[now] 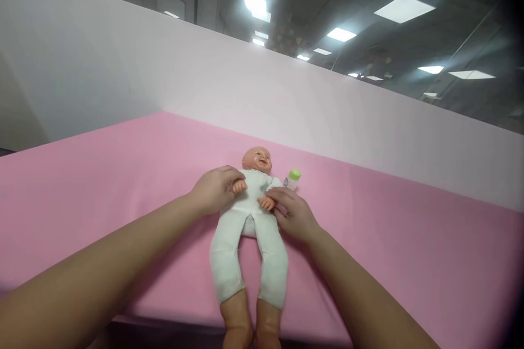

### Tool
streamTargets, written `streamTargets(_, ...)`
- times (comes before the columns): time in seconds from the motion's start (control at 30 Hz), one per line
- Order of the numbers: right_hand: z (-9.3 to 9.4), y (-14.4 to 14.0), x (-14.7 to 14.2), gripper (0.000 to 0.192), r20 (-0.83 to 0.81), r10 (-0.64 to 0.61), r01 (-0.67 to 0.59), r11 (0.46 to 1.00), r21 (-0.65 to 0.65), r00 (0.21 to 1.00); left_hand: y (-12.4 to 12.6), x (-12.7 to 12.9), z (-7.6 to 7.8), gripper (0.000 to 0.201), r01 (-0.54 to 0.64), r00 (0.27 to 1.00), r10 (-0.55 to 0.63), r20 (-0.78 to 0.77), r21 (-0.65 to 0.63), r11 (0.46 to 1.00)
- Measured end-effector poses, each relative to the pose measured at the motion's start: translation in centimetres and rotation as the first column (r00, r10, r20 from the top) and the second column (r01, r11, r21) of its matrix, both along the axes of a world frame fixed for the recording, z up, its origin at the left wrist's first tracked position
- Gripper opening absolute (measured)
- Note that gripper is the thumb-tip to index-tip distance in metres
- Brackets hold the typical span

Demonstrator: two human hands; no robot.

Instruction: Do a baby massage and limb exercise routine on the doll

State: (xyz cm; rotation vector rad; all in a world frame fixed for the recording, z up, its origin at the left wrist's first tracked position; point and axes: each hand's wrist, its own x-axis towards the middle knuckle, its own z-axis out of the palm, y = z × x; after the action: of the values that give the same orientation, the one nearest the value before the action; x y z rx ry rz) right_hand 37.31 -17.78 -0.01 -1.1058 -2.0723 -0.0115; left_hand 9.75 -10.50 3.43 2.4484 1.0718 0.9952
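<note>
A baby doll point(248, 229) in a white one-piece suit lies on its back on the pink table cover point(123, 174), head away from me, bare feet at the near edge. My left hand point(215, 188) grips the doll's arm on the left side of its chest. My right hand point(292, 212) holds the doll's other arm near the wrist. A small bottle with a green cap point(293, 177) stands just beyond my right hand, beside the doll's shoulder.
A white partition wall point(286, 98) runs along the far edge of the pink surface. Ceiling lights show above it. The pink cover's near edge point(172, 322) is under the doll's feet.
</note>
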Motion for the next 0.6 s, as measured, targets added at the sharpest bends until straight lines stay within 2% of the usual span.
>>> streamTargets(0.07, 0.3, -0.3, -0.4, 0.045, 0.102, 0.054, -0.053, 0.999, -0.014, 0.993, -0.4, 0.1, 0.1, 0.026, 0.046, 0.986, -0.028, -0.166, 0.106, 0.993)
streamTargets(0.13, 0.5, -0.6, -0.5, 0.049, 0.137, 0.057, -0.054, 0.998, -0.020, 0.989, -0.4, -0.1, 0.0, 0.035, 0.101, 0.959, -0.045, -0.281, 0.187, 0.977)
streamTargets(0.23, 0.6, -0.8, -0.7, 0.049, 0.155, 0.052, -0.049, 0.999, -0.023, 0.987, -0.1, -0.6, -0.2, 0.047, 0.165, 0.922, -0.053, -0.384, 0.264, 0.950)
streamTargets(0.3, 0.4, -0.8, -0.8, 0.045, 0.157, 0.030, -0.030, 1.000, -0.003, 0.987, 0.0, -0.8, -0.2, 0.048, 0.189, 0.907, -0.062, -0.416, 0.272, 0.944)
streamTargets(0.47, -0.2, -0.3, -0.4, 0.041, 0.096, -0.051, 0.044, 0.996, 0.077, 0.994, 0.2, -0.7, -0.1, 0.042, 0.151, 0.934, -0.065, -0.352, 0.222, 0.963)
streamTargets(0.53, -0.3, -0.1, 0.1, 0.039, 0.024, -0.103, 0.102, 0.993, 0.057, 0.994, 0.6, -0.7, -0.3, 0.034, 0.073, 0.967, -0.027, -0.252, 0.175, 0.982)
streamTargets(0.6, -0.3, 0.1, 0.9, 0.038, -0.111, -0.178, 0.179, 0.984, -0.004, 0.978, 1.3, -1.0, -0.6, 0.029, -0.050, 0.992, 0.058, -0.115, 0.068, 0.996)
